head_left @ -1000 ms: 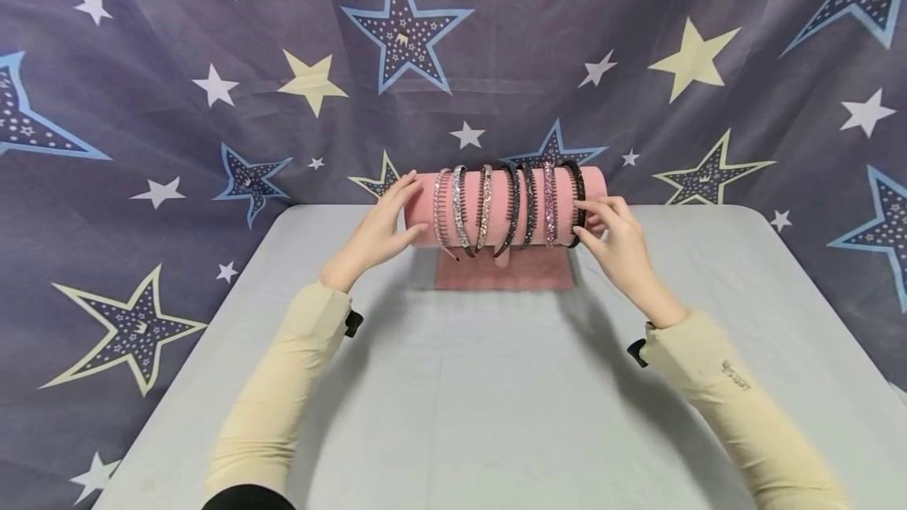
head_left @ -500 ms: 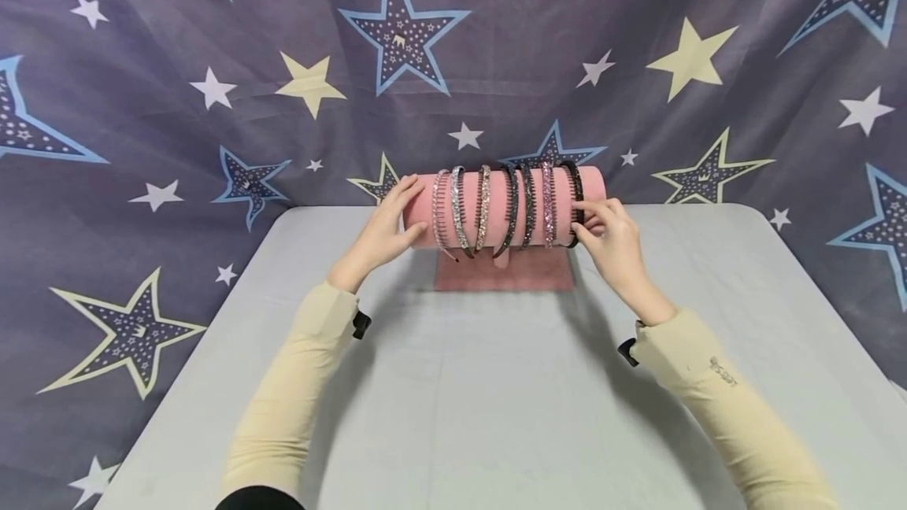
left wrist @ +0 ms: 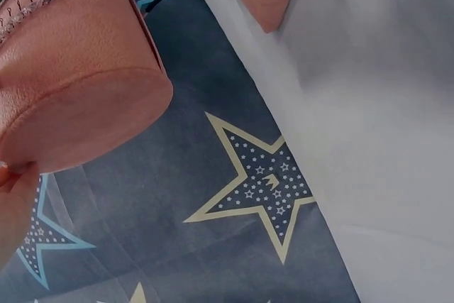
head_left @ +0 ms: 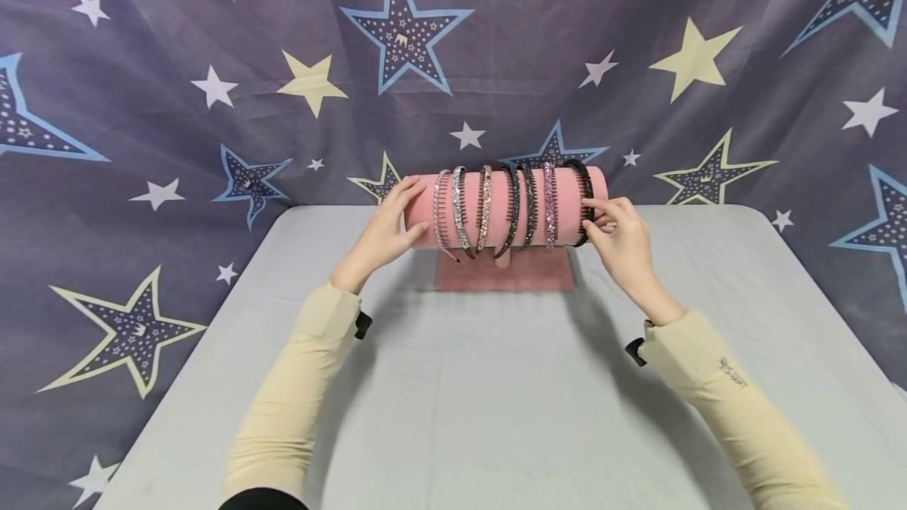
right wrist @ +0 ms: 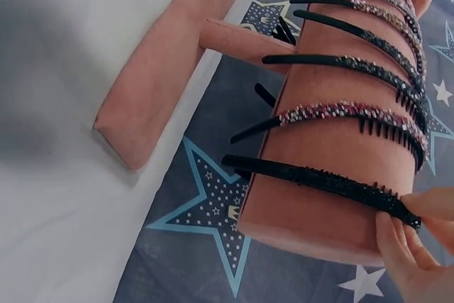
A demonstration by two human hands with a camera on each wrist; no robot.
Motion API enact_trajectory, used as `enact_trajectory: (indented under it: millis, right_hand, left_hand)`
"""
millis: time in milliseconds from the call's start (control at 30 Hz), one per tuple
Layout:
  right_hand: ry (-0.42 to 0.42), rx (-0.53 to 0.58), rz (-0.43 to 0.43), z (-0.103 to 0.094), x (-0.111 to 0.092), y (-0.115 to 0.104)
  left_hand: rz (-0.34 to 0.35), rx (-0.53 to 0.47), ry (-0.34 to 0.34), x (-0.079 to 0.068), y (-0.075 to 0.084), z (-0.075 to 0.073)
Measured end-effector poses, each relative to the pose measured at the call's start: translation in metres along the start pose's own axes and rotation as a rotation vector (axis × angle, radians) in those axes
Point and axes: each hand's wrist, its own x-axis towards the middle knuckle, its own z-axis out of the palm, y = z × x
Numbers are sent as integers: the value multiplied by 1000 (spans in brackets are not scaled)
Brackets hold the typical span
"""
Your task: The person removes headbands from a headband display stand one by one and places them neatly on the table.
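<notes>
We read this as a staged display spot; the kind of building we cannot tell. A dark purple-grey fabric backdrop (head_left: 496, 61) printed with blue, yellow and white stars hangs beyond the far, left and right edges of a pale grey cloth-covered surface (head_left: 460, 400); near its far edge stands a pink, plush, roll-shaped headband stand (head_left: 498, 207).

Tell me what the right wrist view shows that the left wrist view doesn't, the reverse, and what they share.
Only the right wrist view shows the right hand pinching the end black headband, and the post between the pink roll and its base.

Only the left wrist view shows the roll's flat round end by the left hand.

Both show the pink roll, part of the base, other headbands, part of the left hand, the pale tabletop and the star-patterned cloth.
</notes>
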Motion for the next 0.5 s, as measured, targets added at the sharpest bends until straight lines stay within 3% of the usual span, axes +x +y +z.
enact_trajectory:
  millis: [233, 500]
  right_hand:
    - [-12, 27, 75, -9, 4, 7]
    - [-23, 23, 103, -17, 4, 9]
  left_hand:
    - [-20, -3, -3, -1, 1, 0]
    - [-18, -4, -1, 0, 0, 1]
